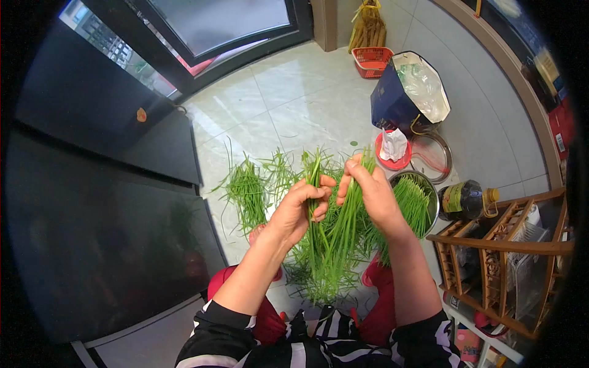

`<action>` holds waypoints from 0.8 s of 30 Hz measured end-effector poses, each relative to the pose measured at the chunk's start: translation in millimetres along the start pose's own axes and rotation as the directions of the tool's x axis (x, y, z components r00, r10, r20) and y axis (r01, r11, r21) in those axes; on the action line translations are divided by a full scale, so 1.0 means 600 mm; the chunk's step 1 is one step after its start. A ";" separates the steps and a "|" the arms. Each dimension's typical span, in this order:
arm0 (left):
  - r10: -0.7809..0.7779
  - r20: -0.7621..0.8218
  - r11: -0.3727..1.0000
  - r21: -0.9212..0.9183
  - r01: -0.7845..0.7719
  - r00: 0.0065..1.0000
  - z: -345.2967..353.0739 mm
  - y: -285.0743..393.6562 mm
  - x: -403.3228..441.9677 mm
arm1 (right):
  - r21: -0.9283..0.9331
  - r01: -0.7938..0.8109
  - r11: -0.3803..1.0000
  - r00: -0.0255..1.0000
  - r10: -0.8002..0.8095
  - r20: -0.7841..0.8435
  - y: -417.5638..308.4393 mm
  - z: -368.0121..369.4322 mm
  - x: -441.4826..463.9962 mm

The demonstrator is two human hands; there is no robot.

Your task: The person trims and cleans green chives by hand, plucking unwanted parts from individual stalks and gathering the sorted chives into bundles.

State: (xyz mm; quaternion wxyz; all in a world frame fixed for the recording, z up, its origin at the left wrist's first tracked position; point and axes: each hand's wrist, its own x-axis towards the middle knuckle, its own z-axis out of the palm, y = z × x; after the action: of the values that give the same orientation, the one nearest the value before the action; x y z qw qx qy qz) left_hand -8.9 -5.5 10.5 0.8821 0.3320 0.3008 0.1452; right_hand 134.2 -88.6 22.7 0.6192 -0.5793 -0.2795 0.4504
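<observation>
My left hand (296, 211) is closed around a small bunch of long green chives (315, 251), which hang down over my lap. Close beside it, my right hand (377, 193) grips another bunch of chives (348, 224) between thumb and fingers, the tips sticking up past the hand. Below both hands lies a loose heap of chives (328, 285) on the floor between my feet. Another pile of chives (245, 193) is spread to the left. On the right, neatly lined-up chives (408, 202) fill a round metal bowl (437, 211).
Behind the bowl are a red basin (402, 163) with white paper and a round steel pan (450, 161). A dark blue bag (385, 92), a red basket (372, 72), an oil bottle (469, 199) and a wooden rack (503, 245) line the right. A dark fridge (110, 233) stands left.
</observation>
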 end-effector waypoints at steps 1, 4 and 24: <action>-0.009 0.032 1.000 -0.001 0.009 0.999 -0.004 -0.003 0.002 | 0.011 0.017 1.000 1.000 -0.017 0.015 0.002 0.005 -0.001; -0.027 0.057 0.999 -0.015 0.028 0.998 -0.012 -0.013 0.007 | 0.085 -0.191 0.978 0.982 0.190 0.020 -0.003 0.015 -0.006; 0.440 -0.427 0.895 0.140 -0.423 0.790 -0.091 0.031 0.025 | -0.268 -0.067 0.961 0.960 -0.011 -0.279 0.007 -0.035 0.010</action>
State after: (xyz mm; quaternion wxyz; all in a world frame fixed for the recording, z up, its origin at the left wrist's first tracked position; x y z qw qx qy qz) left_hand -32.5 42.5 -16.0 0.7260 0.3655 0.4144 0.4095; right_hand 154.4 -93.4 14.1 0.5593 -0.7210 -0.2413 0.3303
